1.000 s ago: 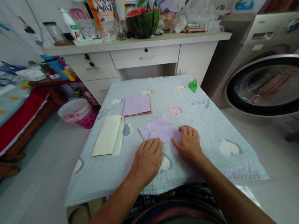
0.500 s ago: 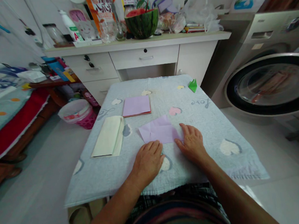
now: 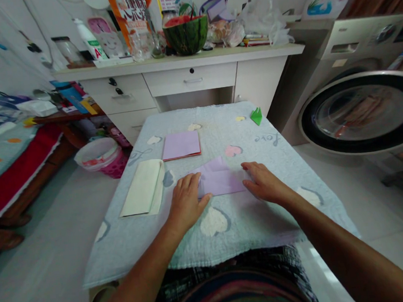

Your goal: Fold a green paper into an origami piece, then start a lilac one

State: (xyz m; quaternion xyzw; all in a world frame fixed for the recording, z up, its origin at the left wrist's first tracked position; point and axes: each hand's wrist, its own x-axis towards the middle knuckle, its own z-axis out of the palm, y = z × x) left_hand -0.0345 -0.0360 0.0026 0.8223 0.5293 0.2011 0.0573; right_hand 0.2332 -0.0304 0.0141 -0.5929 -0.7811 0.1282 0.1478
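Note:
A creased, folded sheet of light purple paper (image 3: 220,182) lies on the cloth-covered table in front of me. My left hand (image 3: 187,202) rests over its left end, fingers stretched and thumb apart, hiding that corner. At the opposite end is my right hand (image 3: 264,181), its thumb and fingers spread around the paper's right tip. A stack of square paper (image 3: 181,144), purple on top with a red edge below, sits farther back. To the left lies a folded pale green sheet (image 3: 143,187). A small green folded-paper piece (image 3: 256,116) stands near the far right corner.
The light blue tablecloth (image 3: 282,219) has heart patterns. Behind the table, a white desk (image 3: 215,76) bears a cut watermelon (image 3: 186,34), jars and bags. A pink wastebasket (image 3: 112,162) stands on the left floor; a washing machine (image 3: 321,59) with its door open is at right.
My left hand has moved left and forward from the paper's near edge onto its left end. My right hand has shifted slightly outward and turned more sideways. The view has moved slightly.

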